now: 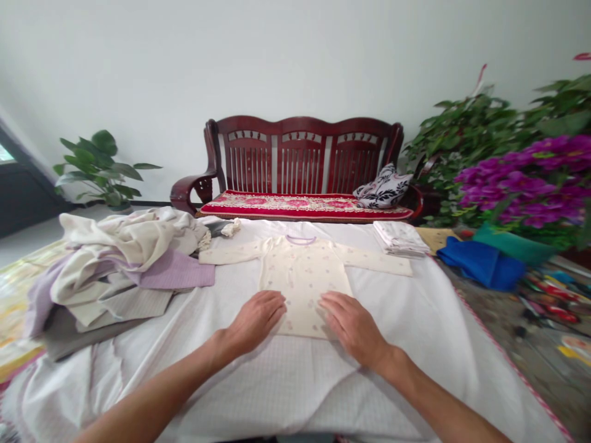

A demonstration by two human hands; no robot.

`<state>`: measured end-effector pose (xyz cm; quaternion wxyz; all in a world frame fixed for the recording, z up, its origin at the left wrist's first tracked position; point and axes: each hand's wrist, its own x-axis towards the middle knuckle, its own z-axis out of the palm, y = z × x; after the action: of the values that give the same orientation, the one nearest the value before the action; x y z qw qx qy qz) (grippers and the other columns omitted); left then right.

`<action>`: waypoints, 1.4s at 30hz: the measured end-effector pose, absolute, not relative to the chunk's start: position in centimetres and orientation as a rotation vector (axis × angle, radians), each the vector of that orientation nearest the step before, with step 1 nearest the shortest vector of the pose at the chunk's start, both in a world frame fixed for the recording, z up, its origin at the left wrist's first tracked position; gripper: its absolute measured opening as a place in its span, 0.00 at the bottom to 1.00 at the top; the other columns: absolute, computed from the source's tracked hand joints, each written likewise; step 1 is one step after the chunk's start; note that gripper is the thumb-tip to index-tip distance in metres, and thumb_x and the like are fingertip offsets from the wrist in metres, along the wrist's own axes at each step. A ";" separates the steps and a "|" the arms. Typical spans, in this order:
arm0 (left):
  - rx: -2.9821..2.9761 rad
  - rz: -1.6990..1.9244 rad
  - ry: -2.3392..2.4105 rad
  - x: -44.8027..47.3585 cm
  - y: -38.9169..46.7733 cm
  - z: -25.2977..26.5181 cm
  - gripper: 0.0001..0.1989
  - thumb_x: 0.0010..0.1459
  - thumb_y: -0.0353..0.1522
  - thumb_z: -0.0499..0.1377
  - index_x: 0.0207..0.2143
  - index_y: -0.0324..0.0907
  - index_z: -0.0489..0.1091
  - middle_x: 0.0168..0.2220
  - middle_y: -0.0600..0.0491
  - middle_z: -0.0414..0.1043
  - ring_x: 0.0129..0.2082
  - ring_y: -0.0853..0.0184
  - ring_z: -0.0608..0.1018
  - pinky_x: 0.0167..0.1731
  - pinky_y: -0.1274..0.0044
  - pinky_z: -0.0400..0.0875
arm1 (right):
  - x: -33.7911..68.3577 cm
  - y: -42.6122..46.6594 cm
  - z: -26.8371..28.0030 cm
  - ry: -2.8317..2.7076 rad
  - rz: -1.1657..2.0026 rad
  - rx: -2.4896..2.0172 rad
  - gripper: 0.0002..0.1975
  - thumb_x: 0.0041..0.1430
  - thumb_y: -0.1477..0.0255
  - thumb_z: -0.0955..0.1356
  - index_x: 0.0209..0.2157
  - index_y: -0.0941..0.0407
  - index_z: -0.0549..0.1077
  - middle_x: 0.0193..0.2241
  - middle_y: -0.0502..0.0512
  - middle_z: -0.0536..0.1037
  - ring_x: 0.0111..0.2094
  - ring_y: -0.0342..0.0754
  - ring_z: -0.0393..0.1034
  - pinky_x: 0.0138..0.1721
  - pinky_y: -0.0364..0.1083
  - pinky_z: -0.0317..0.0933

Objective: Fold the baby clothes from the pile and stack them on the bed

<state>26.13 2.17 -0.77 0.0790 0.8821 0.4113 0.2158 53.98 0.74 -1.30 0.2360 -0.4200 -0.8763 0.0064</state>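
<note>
A small cream long-sleeved shirt point(302, 271) with a faint dotted pattern and a lilac neckline lies spread flat, collar away from me and both sleeves stretched out sideways. My left hand point(263, 317) rests on its lower left edge, fingers extended and palm down. On the opposite lower edge lies my right hand point(351, 323), also flat with fingers stretched out. Neither hand grips the fabric. Between them the shirt's lower front and hem are visible.
A white cloth point(286, 387) covers the table. Rumpled clothes point(115, 264) are heaped at left, touching near the left sleeve. Folded clothes point(399, 238) sit at back right. Beyond are a wooden bench point(300, 154), purple flowers point(530, 181) and a blue cloth point(480, 261).
</note>
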 end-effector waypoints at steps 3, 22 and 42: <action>2.664 0.592 1.256 29.2 3.4 -2.4 0.17 0.69 0.36 0.49 0.54 0.41 0.68 0.61 0.42 0.65 0.64 0.56 0.64 0.61 0.61 0.60 | 51.4 1.9 -2.7 -2.514 -0.052 -1.210 0.26 0.67 0.69 0.60 0.65 0.59 0.59 0.66 0.63 0.61 0.67 0.56 0.50 0.66 0.59 0.49; 2.188 0.718 1.397 23.2 6.2 -1.1 0.21 0.71 0.38 0.43 0.47 0.46 0.75 0.47 0.52 0.79 0.49 0.63 0.79 0.51 0.71 0.72 | 54.5 6.9 -1.5 -2.459 0.228 -1.291 0.22 0.71 0.65 0.55 0.52 0.54 0.75 0.53 0.58 0.77 0.56 0.54 0.70 0.58 0.56 0.65; 2.160 0.181 2.537 15.4 18.1 -5.0 0.27 0.69 0.43 0.44 0.64 0.40 0.62 0.66 0.39 0.59 0.66 0.47 0.59 0.61 0.55 0.51 | 42.8 19.5 -4.8 -2.613 0.149 -1.446 0.29 0.69 0.62 0.55 0.67 0.58 0.57 0.69 0.58 0.51 0.70 0.51 0.41 0.69 0.56 0.34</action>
<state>15.42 18.14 -4.99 -0.0976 0.6443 0.7566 0.0540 42.82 19.46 -4.76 0.0755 -0.4823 -0.8713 0.0496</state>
